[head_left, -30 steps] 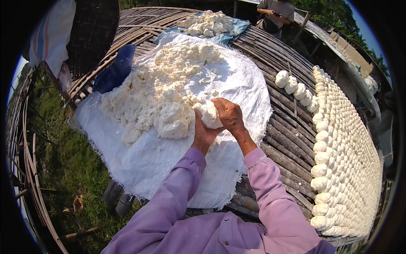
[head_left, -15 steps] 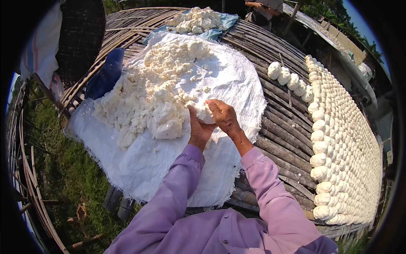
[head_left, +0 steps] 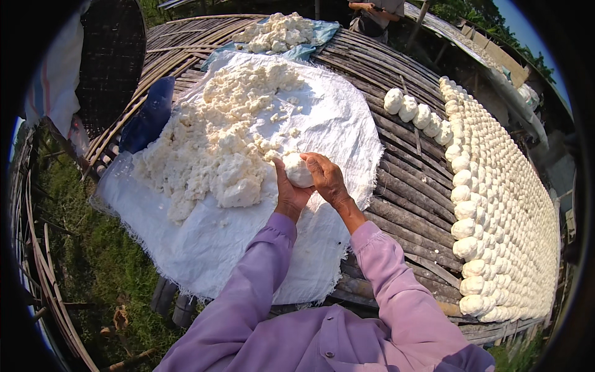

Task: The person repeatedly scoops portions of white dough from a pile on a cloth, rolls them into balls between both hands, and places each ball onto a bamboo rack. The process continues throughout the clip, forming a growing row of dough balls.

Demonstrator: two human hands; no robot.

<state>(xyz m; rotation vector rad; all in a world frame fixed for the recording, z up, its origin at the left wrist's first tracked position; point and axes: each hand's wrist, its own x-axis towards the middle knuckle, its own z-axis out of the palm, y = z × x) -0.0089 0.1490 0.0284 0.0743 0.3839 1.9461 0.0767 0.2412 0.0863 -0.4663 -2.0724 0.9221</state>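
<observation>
My left hand and my right hand are closed round a white lump of moist-looking material, pressed into a rough ball. The left cups it from the left and below, the right grips it from the right with bent fingers. Just left of and behind them lies a heap of crumbly white material on a white woven plastic sheet with frayed edges.
Rows of white balls cover the right of the bamboo platform, with a short line branching off. Behind are another heap on blue plastic and a person; at left, a blue object, dark woven tray and striped sack.
The lump between my hands looks rounder and more of it shows between my fingers. The scene has shifted slightly left in the picture; my hands remain beside the heap.
</observation>
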